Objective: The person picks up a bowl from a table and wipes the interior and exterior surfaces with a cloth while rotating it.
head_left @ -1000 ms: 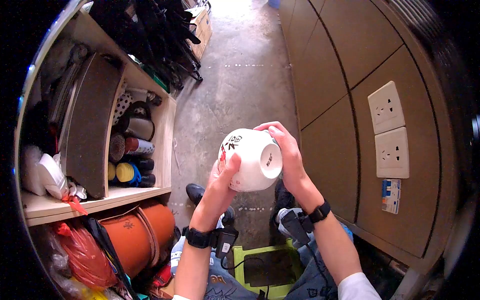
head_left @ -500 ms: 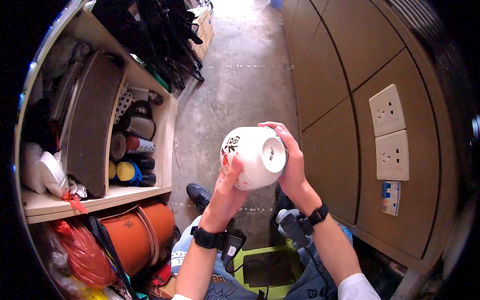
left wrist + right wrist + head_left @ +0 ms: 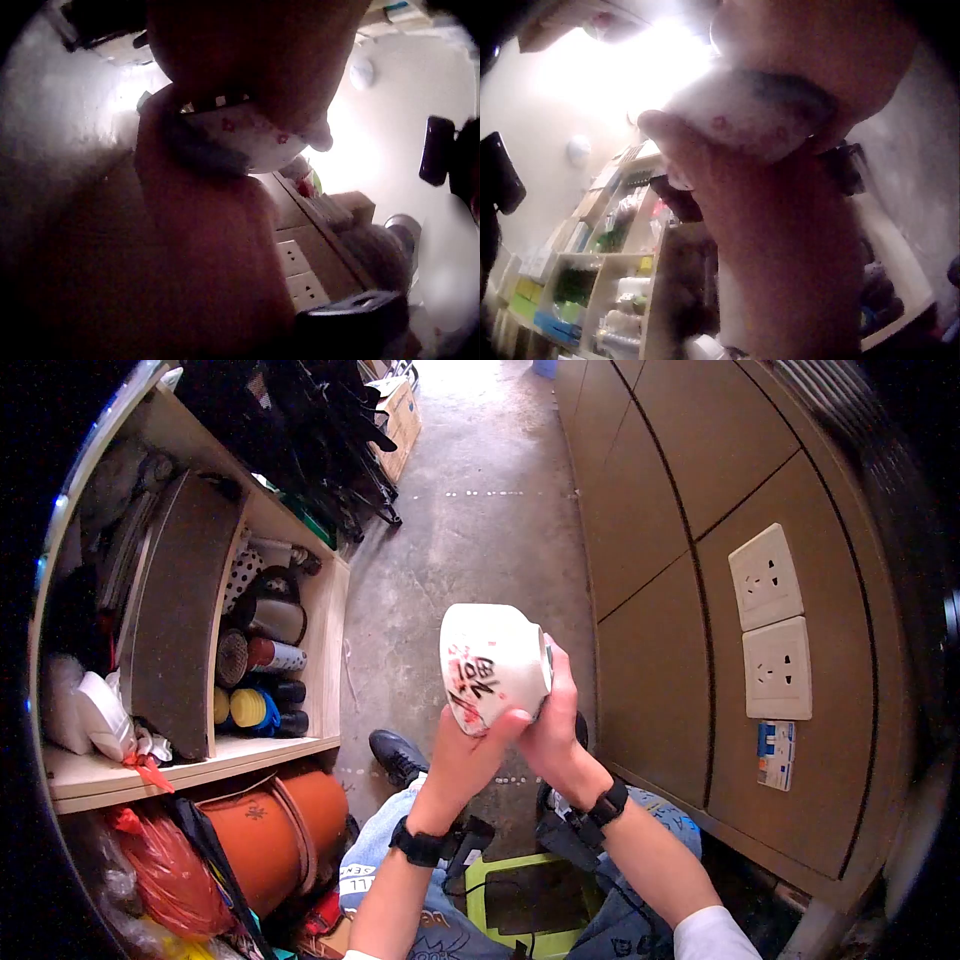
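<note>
In the head view a white bowl [image 3: 492, 660] with a black character and red markings is held up over the floor, tipped on its side. Its foot points right and is mostly hidden by fingers. My left hand [image 3: 465, 765] grips it from below, thumb pressed along the lower wall. From the right, my right hand [image 3: 555, 735] holds it around the foot end. A dark grey-green edge shows beside the right fingers. Both wrist views are dim. Small red flowers show on the bowl [image 3: 739, 124] between the hands in the right wrist view.
On the left stands a wooden shelf [image 3: 330, 650] holding bottles and bags, with an orange drum [image 3: 265, 825] below. A brown cabinet [image 3: 650, 650] with wall sockets [image 3: 775, 660] runs along the right. A green stool [image 3: 480, 900] is between the legs; folded black gear [image 3: 300, 440] stands farther off.
The bowl has turned: its foot, facing the camera before, now points right, and the character has swung lower. The right hand has shifted down and closer to the left.
</note>
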A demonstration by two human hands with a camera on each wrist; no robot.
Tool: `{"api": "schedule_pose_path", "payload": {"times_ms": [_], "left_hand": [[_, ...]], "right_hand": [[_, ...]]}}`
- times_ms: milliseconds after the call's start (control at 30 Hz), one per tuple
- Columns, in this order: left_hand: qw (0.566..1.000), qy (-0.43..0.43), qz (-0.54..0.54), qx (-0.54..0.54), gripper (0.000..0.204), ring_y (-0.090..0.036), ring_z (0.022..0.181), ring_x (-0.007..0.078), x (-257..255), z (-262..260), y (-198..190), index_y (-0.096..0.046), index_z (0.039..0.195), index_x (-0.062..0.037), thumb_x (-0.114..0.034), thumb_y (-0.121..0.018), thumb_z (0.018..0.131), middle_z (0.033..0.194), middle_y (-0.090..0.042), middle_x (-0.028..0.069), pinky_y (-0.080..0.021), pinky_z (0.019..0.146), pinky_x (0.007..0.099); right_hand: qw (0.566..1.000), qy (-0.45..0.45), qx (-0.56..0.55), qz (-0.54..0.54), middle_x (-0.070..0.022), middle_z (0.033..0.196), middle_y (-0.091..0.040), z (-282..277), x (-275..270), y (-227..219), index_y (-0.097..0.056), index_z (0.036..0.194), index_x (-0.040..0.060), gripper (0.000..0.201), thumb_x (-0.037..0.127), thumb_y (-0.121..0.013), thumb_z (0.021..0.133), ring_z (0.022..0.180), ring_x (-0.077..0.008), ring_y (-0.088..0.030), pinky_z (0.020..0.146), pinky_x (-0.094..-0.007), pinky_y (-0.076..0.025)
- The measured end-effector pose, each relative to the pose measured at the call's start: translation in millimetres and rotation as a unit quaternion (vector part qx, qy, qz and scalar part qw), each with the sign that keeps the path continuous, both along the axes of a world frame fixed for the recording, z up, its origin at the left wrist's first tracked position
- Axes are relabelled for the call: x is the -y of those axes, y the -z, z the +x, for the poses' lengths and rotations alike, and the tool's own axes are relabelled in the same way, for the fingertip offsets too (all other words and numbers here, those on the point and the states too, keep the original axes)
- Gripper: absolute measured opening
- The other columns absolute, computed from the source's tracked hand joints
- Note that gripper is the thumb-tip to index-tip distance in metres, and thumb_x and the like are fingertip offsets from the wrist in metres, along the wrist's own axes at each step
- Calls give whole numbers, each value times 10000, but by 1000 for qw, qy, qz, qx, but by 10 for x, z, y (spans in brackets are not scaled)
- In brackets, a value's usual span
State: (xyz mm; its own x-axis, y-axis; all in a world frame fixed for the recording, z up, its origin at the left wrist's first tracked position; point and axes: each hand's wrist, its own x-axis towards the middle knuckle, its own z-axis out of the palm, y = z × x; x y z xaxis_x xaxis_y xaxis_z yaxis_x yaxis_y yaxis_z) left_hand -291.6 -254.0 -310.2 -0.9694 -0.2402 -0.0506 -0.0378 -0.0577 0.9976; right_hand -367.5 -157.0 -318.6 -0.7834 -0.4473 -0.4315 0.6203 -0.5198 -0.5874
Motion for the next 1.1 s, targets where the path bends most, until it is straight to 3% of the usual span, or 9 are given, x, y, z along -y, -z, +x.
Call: {"api": "schedule_pose_path", "payload": {"times_ms": [167,233,300,367,433,500,533,700,1100], "left_hand": [[991,20,-118,-63,403,-675,965,164,-44,-39,-123,-634,1133,37,-212,-771,846,1012,-724,120,-528,820,316],[995,9,-77,-70,377,-674,953,164,-75,-65,-134,-635,1120,36,-209,-757,860,1009,-722,110,-528,808,308],[996,-4,-35,-77,352,-673,942,164,-29,-44,-141,-636,1107,36,-206,-742,874,1005,-720,99,-527,796,300],[993,77,46,73,422,-580,1121,156,137,52,-143,-509,1275,-11,-247,-647,953,1194,-624,107,-478,930,311],[997,29,50,41,502,-529,1225,177,173,83,59,-463,1359,-21,-367,-539,1003,1305,-575,133,-430,1027,362],[950,24,310,-26,620,-481,1305,213,234,8,62,-415,1428,-34,-494,-443,1013,1412,-510,141,-374,1099,414],[950,46,309,-23,699,-485,1315,246,283,-7,38,-373,1468,-38,-565,-375,1007,1455,-481,134,-382,1101,437],[951,32,306,19,652,-533,1262,242,287,-55,-144,-409,1431,-13,-502,-456,1003,1396,-528,138,-419,1067,405],[913,54,405,-8,519,-583,1175,194,248,31,-124,-478,1376,-5,-317,-598,979,1304,-600,107,-455,997,375]], "right_hand": [[997,-16,42,-59,-33,1207,-633,52,-51,-76,-558,1267,118,535,516,-305,1016,1070,-182,-626,931,-340,-489],[997,-18,-55,-42,-34,1212,-636,72,-68,-183,-561,1258,115,520,501,-311,1014,1055,-188,-639,914,-350,-506],[999,-15,-22,-38,-39,1188,-636,22,-66,-176,-560,1246,108,502,478,-311,1015,1055,-186,-630,925,-338,-493],[999,-12,11,-34,-43,1164,-636,-64,-47,-130,-559,1235,101,484,455,-311,1016,1056,-185,-621,935,-327,-480],[992,37,-113,38,-67,1157,-619,-168,-19,-29,-541,1215,76,456,412,-310,1013,1076,-179,-599,943,-339,-475],[990,42,-123,50,-81,1136,-612,-227,-44,-113,-548,1197,64,428,376,-331,1002,1092,-182,-573,972,-324,-432],[978,27,-187,93,-72,1098,-612,-252,-72,-128,-563,1156,53,392,346,-357,998,1051,-167,-569,948,-301,-427],[947,-17,-296,125,-52,1009,-621,-314,-145,-177,-599,1083,30,318,271,-416,985,959,-123,-566,874,-256,-436],[964,-79,-233,103,-105,1110,-632,-332,-181,-178,-583,1142,30,382,326,-402,983,1053,-182,-605,936,-302,-461]]}}
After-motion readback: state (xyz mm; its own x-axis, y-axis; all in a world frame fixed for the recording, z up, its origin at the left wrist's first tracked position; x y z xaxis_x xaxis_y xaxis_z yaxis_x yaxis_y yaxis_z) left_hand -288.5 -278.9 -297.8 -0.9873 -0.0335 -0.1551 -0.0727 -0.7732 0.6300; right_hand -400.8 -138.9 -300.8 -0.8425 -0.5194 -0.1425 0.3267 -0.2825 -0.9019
